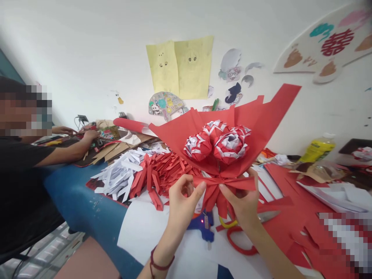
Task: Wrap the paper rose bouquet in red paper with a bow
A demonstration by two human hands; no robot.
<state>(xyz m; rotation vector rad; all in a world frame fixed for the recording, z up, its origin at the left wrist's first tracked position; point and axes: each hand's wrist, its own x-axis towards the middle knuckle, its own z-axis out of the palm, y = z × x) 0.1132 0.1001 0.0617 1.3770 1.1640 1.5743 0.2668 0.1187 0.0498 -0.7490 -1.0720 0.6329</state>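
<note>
A paper bouquet stands before me, its red paper wrap (264,133) flaring out behind several red-and-white folded paper flowers (231,147). Across its gathered neck lies a red paper strip (211,181). My left hand (183,197) pinches this strip on the left, thumb in front and fingers curled. My right hand (245,203) grips it on the right, thumb pressed at the neck and other fingers partly hidden behind the paper. Under the bouquet, on white paper, lie a blue glue gun (205,229) with a lit red light and scissors (240,248) with red handles.
Piles of white paper strips (120,172) and red folded pieces (165,168) lie left of the bouquet. Red sheets (290,224) cover the right side, near a yellow bottle (318,149). A co-worker's arm (68,153) reaches over clutter at far left.
</note>
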